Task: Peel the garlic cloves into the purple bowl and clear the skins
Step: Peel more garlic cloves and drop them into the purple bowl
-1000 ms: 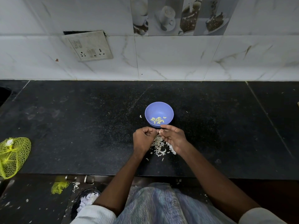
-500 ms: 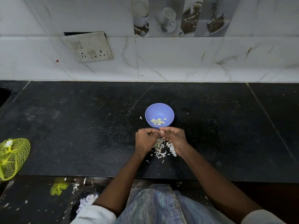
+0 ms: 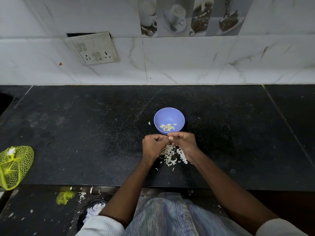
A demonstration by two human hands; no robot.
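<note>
Black stone makes the surface (image 3: 85, 133), and a purple bowl (image 3: 169, 116) stands on it near the middle, just in front of the person. Inside the bowl lie several peeled pale cloves (image 3: 167, 127), gathered toward its near side.

Both hands meet just at the near rim of the bowl. The left hand (image 3: 152, 145) has its fingers curled inward, and the right hand (image 3: 185, 142) is curled in the same way. Between their fingertips they pinch one small garlic clove (image 3: 170, 137), which shows a bit of pale skin; so each grip is closed on this clove. How much skin is on it, one cannot tell, because the fingers hide most of it.

Under the hands and a little nearer to the person lies a heap of white skins (image 3: 172, 155) on the surface, partly covered by the right wrist. A few single flakes lie apart from the heap, and one flake lies just left of the bowl.

At the far left edge of the surface lies a yellow net bag (image 3: 15, 166). Behind the surface rises a white tiled wall (image 3: 187, 62) with a switch plate (image 3: 92, 48), which hangs tilted. Below the front edge, on the floor, there are more white scraps and a yellow scrap (image 3: 64, 197).
</note>
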